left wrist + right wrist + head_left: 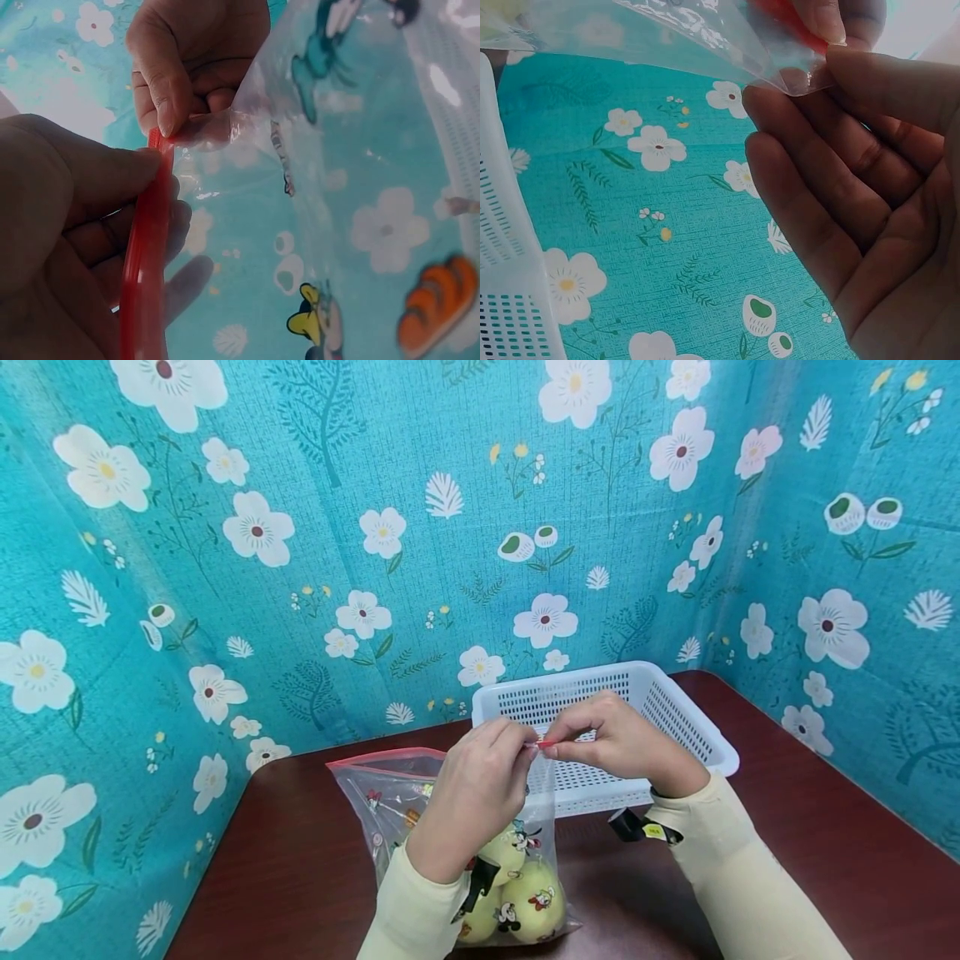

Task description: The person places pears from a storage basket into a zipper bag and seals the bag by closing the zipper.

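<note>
A clear zip bag [378, 806] printed with small cartoon figures stands on the table, several pale yellow-green round fruits [551, 914] in its bottom. Along its mouth runs a red zip strip [146, 255]. My left hand [480, 789] pinches this strip between thumb and fingers near the bag's right end. Close beside it, my right hand [618, 739] pinches the end corner of the strip, thumb against fingers. In the right wrist view the bag's corner [799, 79] sits between thumb and fingertips. On the left, the bag's mouth bows apart. My left forearm hides part of the bag.
Behind the hands is a white perforated plastic basket [697, 714], overlapped by my right hand in the head view. The dark red-brown table [300, 860] ends at a teal floral cloth [450, 568] that hangs around its back and sides.
</note>
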`<state>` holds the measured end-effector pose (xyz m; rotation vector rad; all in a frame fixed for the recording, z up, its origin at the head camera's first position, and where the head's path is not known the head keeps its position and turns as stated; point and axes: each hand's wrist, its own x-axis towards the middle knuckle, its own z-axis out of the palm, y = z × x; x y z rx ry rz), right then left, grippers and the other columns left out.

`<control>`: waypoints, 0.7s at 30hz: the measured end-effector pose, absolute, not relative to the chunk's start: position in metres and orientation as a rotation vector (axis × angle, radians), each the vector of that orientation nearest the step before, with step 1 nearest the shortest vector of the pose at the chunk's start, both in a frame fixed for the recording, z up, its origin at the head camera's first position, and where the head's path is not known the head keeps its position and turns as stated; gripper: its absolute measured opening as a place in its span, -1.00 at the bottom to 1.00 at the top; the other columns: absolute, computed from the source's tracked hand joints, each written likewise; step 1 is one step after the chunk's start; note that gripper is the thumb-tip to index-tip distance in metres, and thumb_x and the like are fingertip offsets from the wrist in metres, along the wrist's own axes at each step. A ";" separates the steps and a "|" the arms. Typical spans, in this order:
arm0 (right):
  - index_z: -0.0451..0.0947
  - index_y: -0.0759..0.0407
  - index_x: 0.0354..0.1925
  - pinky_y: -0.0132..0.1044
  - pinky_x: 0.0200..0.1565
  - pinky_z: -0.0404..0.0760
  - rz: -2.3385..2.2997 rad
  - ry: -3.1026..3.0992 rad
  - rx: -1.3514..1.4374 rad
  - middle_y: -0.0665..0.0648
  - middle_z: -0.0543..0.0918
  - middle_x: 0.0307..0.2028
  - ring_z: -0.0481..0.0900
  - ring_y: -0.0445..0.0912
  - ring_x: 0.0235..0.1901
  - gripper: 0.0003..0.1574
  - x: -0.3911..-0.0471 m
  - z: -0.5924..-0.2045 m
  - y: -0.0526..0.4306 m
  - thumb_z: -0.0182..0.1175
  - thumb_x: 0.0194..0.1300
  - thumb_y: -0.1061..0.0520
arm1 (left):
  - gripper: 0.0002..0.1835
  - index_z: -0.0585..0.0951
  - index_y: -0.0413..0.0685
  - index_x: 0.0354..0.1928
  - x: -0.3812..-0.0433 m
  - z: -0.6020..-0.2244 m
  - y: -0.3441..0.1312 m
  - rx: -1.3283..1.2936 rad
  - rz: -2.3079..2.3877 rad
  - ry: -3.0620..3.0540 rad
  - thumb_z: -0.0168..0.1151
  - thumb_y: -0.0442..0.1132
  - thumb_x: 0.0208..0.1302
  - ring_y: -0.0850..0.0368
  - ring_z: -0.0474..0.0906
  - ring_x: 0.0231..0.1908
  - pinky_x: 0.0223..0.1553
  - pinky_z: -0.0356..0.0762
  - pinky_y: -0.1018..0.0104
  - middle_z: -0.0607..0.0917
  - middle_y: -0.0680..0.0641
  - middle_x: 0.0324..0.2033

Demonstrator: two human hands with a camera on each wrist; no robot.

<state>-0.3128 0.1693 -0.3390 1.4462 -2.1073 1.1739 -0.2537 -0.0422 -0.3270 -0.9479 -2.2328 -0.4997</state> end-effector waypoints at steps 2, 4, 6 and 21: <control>0.74 0.10 -0.36 -0.31 -0.52 0.59 1.172 -2.097 1.451 -0.03 0.73 -0.39 0.62 -0.21 -0.46 -0.83 -0.313 -0.339 0.169 0.37 0.12 0.35 | -0.90 0.65 -0.07 -0.22 -0.253 -0.327 -0.043 -0.947 -0.507 -2.231 0.34 -0.32 0.23 0.25 0.46 -0.43 -0.34 0.50 0.42 0.60 0.07 -0.40; 0.74 0.10 -0.36 -0.32 -0.52 0.58 1.172 -2.092 1.453 -0.02 0.74 -0.39 0.62 -0.21 -0.47 -0.83 -0.313 -0.339 0.169 0.38 0.12 0.36 | -0.91 0.66 -0.07 -0.23 -0.253 -0.326 -0.043 -0.947 -0.511 -2.232 0.34 -0.32 0.23 0.24 0.45 -0.43 -0.35 0.50 0.42 0.60 0.07 -0.41; 0.75 0.09 -0.36 -0.32 -0.53 0.58 1.171 -2.089 1.454 -0.02 0.74 -0.39 0.62 -0.21 -0.47 -0.82 -0.313 -0.339 0.169 0.38 0.11 0.36 | -0.91 0.66 -0.08 -0.23 -0.252 -0.326 -0.044 -0.948 -0.509 -2.233 0.34 -0.31 0.23 0.24 0.46 -0.43 -0.34 0.50 0.42 0.61 0.06 -0.40; 0.75 0.09 -0.34 -0.26 -0.47 0.64 1.219 -2.129 1.465 0.04 0.75 -0.35 0.67 -0.18 -0.41 -0.83 -0.315 -0.339 0.173 0.37 0.14 0.34 | -0.91 0.67 -0.09 -0.24 -0.255 -0.325 -0.049 -0.965 -0.488 -2.193 0.33 -0.37 0.22 0.21 0.50 -0.43 -0.34 0.51 0.38 0.62 0.06 -0.40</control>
